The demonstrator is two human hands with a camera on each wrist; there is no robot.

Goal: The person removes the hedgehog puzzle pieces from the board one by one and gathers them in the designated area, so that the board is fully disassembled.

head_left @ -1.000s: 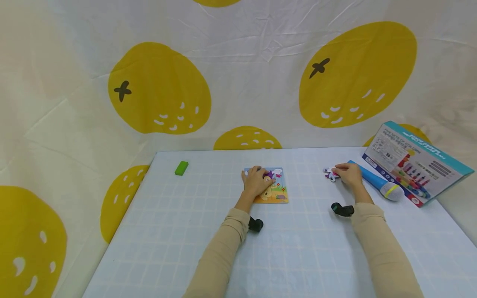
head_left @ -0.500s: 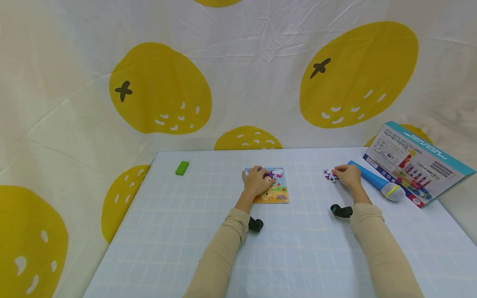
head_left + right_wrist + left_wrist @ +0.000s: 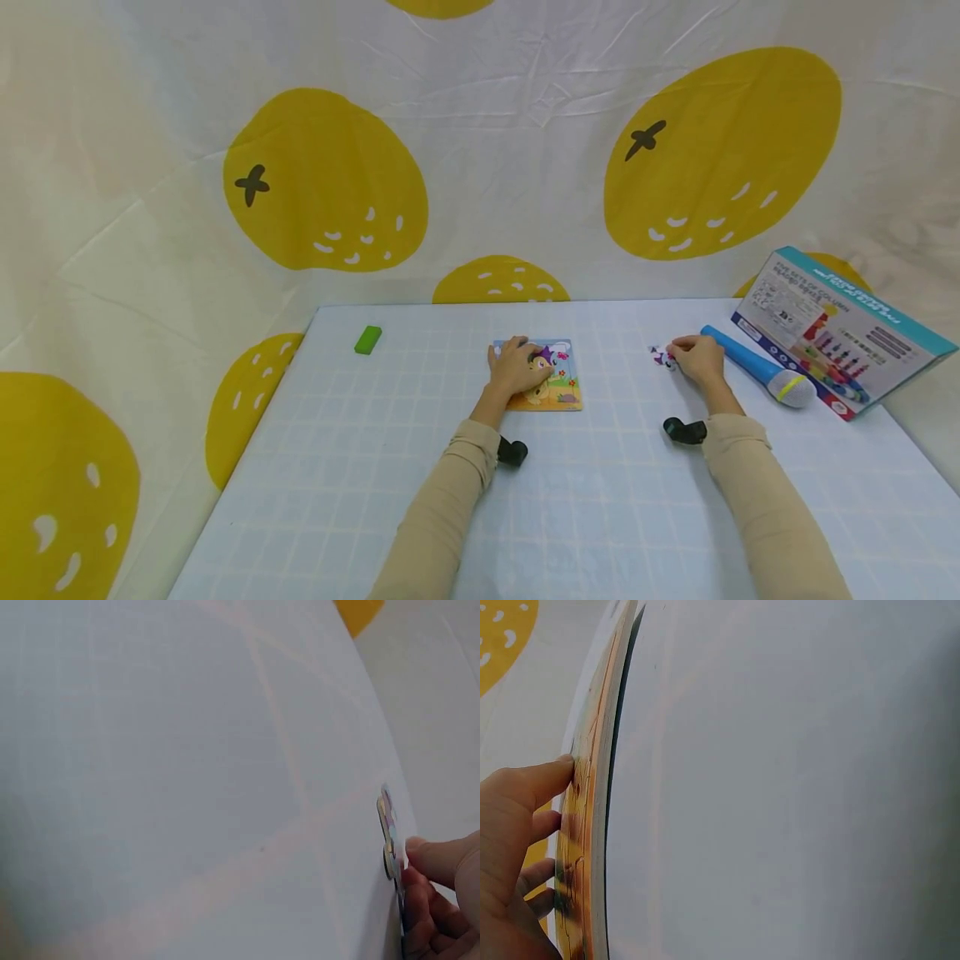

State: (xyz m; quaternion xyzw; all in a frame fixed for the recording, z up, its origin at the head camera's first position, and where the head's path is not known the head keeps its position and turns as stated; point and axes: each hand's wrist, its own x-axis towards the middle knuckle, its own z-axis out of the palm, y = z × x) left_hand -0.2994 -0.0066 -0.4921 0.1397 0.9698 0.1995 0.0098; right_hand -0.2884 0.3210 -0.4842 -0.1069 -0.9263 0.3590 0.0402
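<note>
- The left hand [image 3: 516, 367] rested, fingers apart, on a flat square picture board [image 3: 567, 392] midtable, its print glossy.
- The right hand [image 3: 700, 358], well right of the board, was clamped by thumb and fingers on a thin, lobed puzzle piece [image 3: 659, 357].
- A smooth blue microphone [image 3: 752, 362], round-headed, lay beside a cardboard box [image 3: 840, 333] — "FIVE SETS OF COLUMN" legible, smaller print blurred.
- A green oblong block [image 3: 368, 340] lay farther left.
- Creased fabric [image 3: 517, 183] hung behind — yellow fruit shapes.

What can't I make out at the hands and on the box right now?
Puzzle board, head view: its left part is covered by the left hand.
Puzzle piece, head view: its right end is hidden by the right hand.
Box, head view: fine print too small.
Right hand, right wrist view: cut off by the right edge.
</note>
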